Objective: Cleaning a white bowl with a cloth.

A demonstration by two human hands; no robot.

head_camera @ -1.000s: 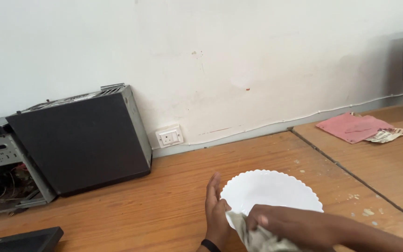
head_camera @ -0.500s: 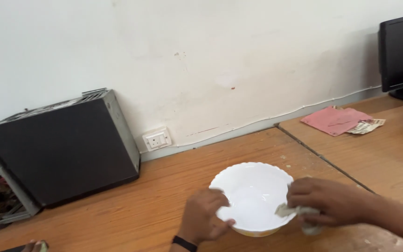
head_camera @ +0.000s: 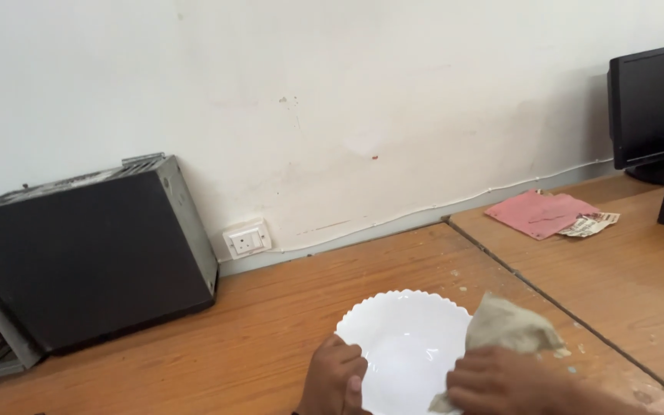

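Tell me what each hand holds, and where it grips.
Left hand grips the white bowl by its near-left rim; right hand presses a crumpled cloth against the bowl's right rim.

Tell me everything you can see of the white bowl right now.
The white bowl has a scalloped rim and a smooth, glossy inside that looks like glass or ceramic. It is tilted, its opening facing the camera, low over the wooden table; its bottom part is cut off by the frame. The left hand grips its left rim. The right hand presses a crumpled greyish cloth against its right rim.
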